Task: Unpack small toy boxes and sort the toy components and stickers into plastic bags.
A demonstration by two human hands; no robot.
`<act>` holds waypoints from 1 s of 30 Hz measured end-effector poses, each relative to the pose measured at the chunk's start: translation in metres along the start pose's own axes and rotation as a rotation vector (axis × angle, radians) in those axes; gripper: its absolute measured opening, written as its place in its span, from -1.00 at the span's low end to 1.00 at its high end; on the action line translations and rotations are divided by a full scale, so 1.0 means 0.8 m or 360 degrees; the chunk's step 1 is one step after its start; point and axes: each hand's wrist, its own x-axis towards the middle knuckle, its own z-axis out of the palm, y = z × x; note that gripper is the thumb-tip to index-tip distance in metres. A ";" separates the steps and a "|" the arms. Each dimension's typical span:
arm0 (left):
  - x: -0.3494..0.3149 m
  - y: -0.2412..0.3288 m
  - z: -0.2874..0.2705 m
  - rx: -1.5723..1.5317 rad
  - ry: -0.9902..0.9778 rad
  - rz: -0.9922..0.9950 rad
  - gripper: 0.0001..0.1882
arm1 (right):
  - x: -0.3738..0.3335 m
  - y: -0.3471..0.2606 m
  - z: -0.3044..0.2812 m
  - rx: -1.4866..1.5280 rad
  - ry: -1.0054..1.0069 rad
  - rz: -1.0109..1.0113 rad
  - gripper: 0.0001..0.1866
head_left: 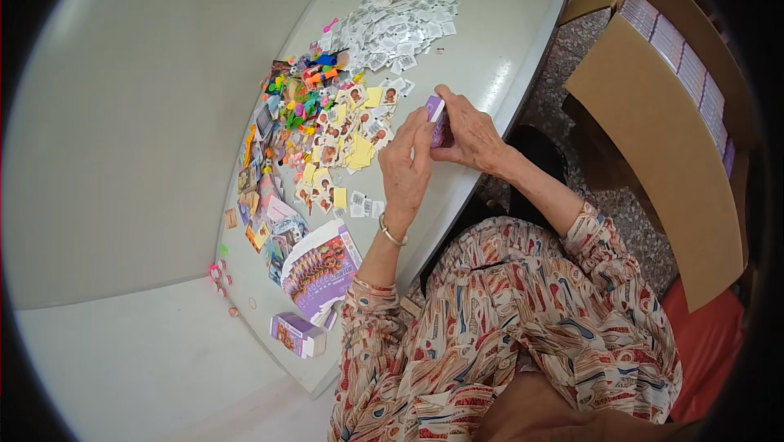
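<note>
A small purple box (437, 119) is held upright between my two hands, over the table's right edge. My left hand (404, 163) closes on its left side, with a bracelet at the wrist. From the right, my right hand (474, 133) grips the same box, its thumb below and fingers at the top. The box's front is mostly hidden by my fingers. Just left of my hands lie loose picture cards and yellow slips (351, 136). Nearer me on the table are a fanned stack of purple printed flat cartons (322, 266) and a folded purple box (296, 334).
Small colourful plastic toys (306, 95) lie in a heap beyond the cards. Farther back is a pile of white printed slips (400, 30). At right stands an open cardboard carton (653, 140) packed with rows of boxes (678, 58). A grey panel rises along the table's left.
</note>
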 end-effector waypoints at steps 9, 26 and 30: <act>0.011 -0.005 0.003 0.0401 0.0219 0.0182 -0.78 | 0.008 -0.003 0.009 0.0155 0.0072 -0.0108 -0.13; -0.024 -0.007 0.010 0.0760 0.0044 0.0294 -0.56 | -0.004 -0.010 0.007 0.0032 -0.0064 -0.0164 -0.10; -0.024 -0.002 0.025 0.0631 0.0029 0.0169 -0.46 | -0.003 0.000 0.010 0.0161 0.0049 -0.0301 -0.19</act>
